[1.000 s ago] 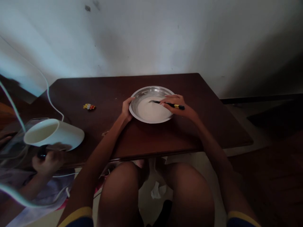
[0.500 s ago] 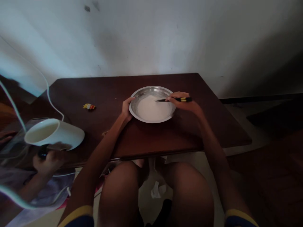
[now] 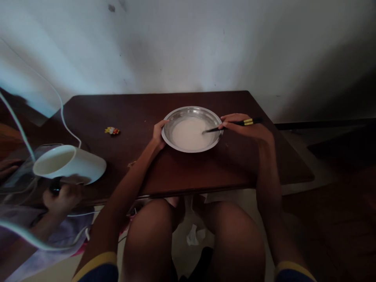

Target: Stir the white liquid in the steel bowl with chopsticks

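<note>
You apparently stir the off-white mixture: your left hand grips the round silver metal bowl on the dark-brown table, your right hand pinches the slim black yellow-banded utensil, and the next stroke likely requires a steady bowl.

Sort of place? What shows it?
Probably a room in a home: a small yellow, white and red toy-like figure and a round silver metal bowl of whitish mixture share a dark reddish-brown table by a marked, pale wall.
</note>
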The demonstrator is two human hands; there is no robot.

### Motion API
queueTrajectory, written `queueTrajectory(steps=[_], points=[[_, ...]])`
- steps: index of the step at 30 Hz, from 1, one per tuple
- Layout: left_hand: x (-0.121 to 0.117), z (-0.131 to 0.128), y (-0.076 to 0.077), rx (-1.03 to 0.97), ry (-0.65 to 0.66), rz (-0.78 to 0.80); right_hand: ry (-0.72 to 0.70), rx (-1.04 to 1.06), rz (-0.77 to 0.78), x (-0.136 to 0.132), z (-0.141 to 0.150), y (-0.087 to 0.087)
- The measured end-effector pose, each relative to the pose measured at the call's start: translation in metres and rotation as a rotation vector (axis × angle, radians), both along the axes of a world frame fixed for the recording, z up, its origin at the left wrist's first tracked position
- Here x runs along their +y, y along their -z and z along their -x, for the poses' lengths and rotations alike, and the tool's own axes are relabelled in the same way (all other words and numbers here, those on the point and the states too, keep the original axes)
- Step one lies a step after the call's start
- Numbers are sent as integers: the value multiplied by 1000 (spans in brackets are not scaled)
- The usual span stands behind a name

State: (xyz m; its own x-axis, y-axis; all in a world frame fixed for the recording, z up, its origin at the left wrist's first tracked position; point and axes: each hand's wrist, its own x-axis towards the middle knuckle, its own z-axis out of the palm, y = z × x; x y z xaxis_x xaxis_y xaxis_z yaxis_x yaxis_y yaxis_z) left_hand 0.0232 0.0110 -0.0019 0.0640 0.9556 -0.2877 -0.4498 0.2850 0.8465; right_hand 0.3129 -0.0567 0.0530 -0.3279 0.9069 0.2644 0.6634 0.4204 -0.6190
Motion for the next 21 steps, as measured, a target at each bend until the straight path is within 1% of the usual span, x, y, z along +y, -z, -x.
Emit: queueTrajectory(steps=[2,4,5,7,8,10,12,14,16,17,18,19,21], points=[[0,0,0,-2,-7,0,-160,-15,62,-4,1,-2],[0,-1,0,-2,-16,-7,-250,-42,110,-1,18,1],[1,0,1,-2,-21,-12,-236,-39,101,4,28,4],[2,0,3,-4,-18,-22,-104,-18,34,13,39,9],[2,0,4,-3,-16,-26,-24,-11,8,16,38,9],[3,1,5,7,-13,-29,86,-2,4,16,24,6],[4,1,6,17,-8,-27,48,31,55,7,4,-1],[4,1,7,20,-1,-26,-80,75,113,-1,-4,-6],[4,0,7,24,2,-25,-201,80,175,-3,6,-4],[4,0,6,27,0,-23,-230,68,189,0,15,0],[3,0,6,30,-1,-21,-218,58,174,4,24,5],[3,1,6,32,-3,-19,-158,52,118,9,30,9],[3,1,5,30,-5,-19,28,48,-6,18,29,16]])
